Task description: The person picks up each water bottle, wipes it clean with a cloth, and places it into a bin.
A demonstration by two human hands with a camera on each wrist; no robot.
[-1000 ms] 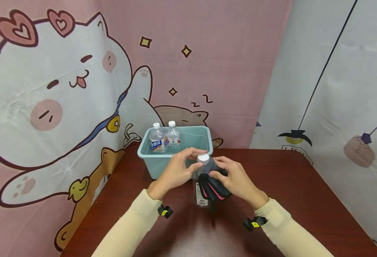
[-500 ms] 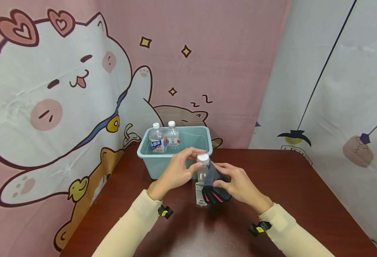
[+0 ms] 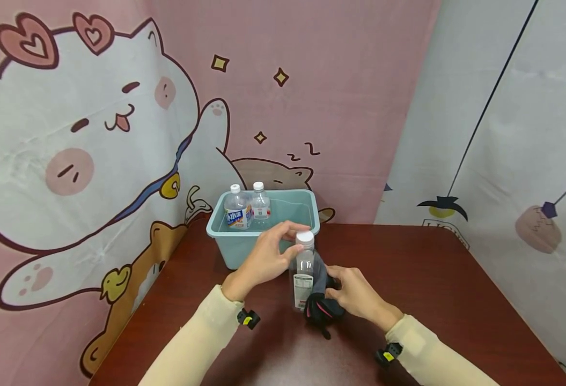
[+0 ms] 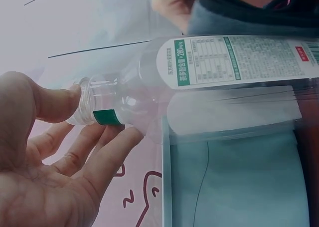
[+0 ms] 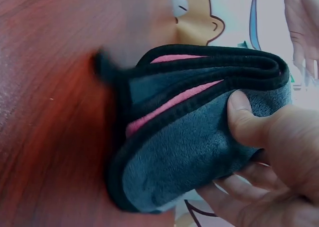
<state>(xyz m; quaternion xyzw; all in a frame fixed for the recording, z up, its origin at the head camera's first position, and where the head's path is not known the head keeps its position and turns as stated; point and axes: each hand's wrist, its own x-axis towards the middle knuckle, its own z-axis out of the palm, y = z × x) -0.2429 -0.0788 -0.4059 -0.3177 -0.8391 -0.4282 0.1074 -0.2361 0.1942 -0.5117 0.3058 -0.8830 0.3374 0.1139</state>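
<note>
A clear plastic bottle (image 3: 304,262) with a white cap stands upright on the table in front of the basin. My left hand (image 3: 265,258) grips it at the neck, thumb on one side and fingers on the other, as the left wrist view shows. In my right hand (image 3: 360,295) is a folded dark grey cloth (image 5: 184,137) with black edging and pink inside, pinched between thumb and fingers. The cloth lies against the right side of the bottle, low down near the label (image 4: 214,60). Its far side is hidden.
Behind the bottle stands a light blue plastic basin (image 3: 236,249). Inside it are two clear bottles, one with a blue label (image 3: 238,217) and one with a white cap (image 3: 258,185). A printed curtain (image 3: 350,107) hangs behind the brown table (image 3: 437,279).
My right hand has moved down along the bottle's right side with the cloth, uncovering more of the bottle and its label. The left hand has stayed at the neck.
</note>
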